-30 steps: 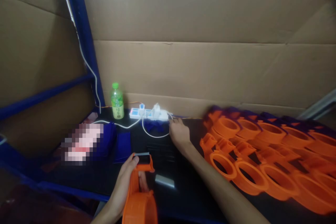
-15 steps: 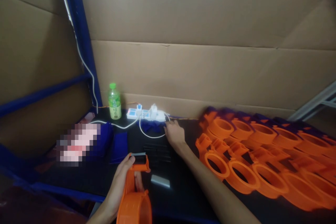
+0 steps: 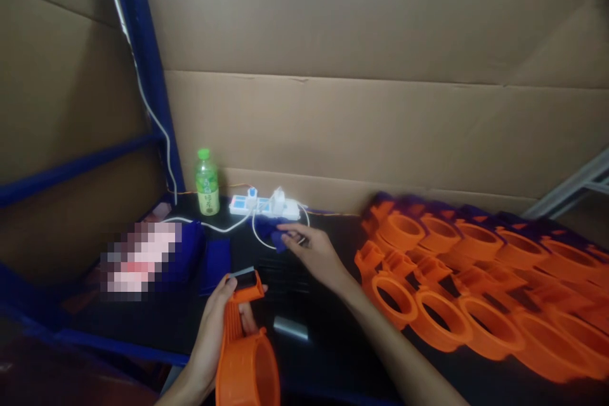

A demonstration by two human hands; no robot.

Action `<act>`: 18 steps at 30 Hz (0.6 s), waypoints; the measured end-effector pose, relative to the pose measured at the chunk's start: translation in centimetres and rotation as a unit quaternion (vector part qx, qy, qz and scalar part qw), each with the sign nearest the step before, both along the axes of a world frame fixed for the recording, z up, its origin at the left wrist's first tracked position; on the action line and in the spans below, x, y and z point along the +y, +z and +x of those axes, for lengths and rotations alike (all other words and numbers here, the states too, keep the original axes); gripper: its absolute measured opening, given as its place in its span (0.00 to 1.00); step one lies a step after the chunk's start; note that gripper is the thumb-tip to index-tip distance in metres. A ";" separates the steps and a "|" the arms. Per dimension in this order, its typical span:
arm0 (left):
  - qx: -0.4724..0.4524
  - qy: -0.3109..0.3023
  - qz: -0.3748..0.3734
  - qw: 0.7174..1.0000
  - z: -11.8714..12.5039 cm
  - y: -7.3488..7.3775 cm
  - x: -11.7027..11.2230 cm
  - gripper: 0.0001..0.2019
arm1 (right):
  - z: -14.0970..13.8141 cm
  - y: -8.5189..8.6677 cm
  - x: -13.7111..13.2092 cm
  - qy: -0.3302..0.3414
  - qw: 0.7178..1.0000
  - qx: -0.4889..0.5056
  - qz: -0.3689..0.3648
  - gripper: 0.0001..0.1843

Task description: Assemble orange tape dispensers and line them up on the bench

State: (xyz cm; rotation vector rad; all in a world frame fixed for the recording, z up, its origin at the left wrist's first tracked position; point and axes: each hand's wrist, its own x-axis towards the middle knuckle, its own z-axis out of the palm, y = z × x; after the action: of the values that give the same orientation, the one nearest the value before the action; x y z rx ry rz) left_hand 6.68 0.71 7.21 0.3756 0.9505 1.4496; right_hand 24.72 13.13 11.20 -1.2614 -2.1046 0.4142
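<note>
Left hand (image 3: 214,330) gripping an orange tape dispenser (image 3: 245,365) at the near edge of the table (image 3: 328,336), right hand (image 3: 318,255) pinching a small blue piece (image 3: 278,240) just before the white power strip (image 3: 264,206), more orange dispensers (image 3: 451,266) lying along the right side.

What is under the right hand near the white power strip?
Black table and a dark slatted part. The right hand pinches a small blue piece; whatever lies beneath its palm is covered.
</note>
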 end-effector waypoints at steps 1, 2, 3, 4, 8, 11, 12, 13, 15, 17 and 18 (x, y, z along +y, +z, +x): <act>-0.001 0.006 0.002 1.000 0.0 -0.1 0.1 0.19 | -0.5 0.0 -0.8 0.030 0.999 0.013 -0.007 0.18; -0.002 0.015 0.004 1.000 -0.1 -0.3 0.2 0.19 | -1.0 0.0 -1.6 0.056 0.998 0.025 -0.014 0.17; -0.001 0.027 0.005 1.000 -0.1 -0.5 0.3 0.18 | -1.4 -0.1 -2.3 0.079 0.996 0.039 -0.025 0.17; 0.000 0.042 0.005 0.999 -0.1 -0.8 0.4 0.18 | -1.8 -0.1 -3.0 0.099 0.993 0.054 -0.040 0.16; 0.000 0.090 0.003 0.996 -0.2 -1.8 0.5 0.16 | -2.6 -0.2 -4.7 0.137 0.976 0.129 -0.107 0.15; -0.012 0.082 -0.001 0.997 -0.1 -2.2 0.5 0.16 | -2.8 -0.2 -5.4 0.158 0.968 0.150 -0.126 0.17; -0.016 0.080 -0.004 0.997 -0.1 -2.2 0.5 0.16 | -2.8 -0.2 -5.5 0.171 0.966 0.149 -0.128 0.18; -0.019 0.080 -0.005 0.997 -0.1 -2.2 0.5 0.16 | -2.8 -0.2 -5.6 0.183 0.964 0.145 -0.126 0.19; -0.023 0.083 -0.002 0.996 -0.2 -2.0 0.5 0.17 | -2.8 -0.3 -5.6 0.202 0.964 0.136 -0.112 0.20; -0.025 0.076 0.010 0.997 -0.2 -1.7 0.5 0.17 | -2.8 -0.5 -5.6 0.210 0.965 0.128 -0.090 0.19; -0.026 0.068 0.016 0.997 -0.2 -1.6 0.5 0.17 | -2.7 -0.6 -5.5 0.210 0.966 0.126 -0.080 0.18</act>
State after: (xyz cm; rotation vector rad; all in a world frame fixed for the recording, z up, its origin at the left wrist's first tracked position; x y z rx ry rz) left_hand 6.51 1.24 5.65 0.2995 0.9272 1.5926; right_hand 21.98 7.61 10.63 -0.7846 -2.1400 0.8969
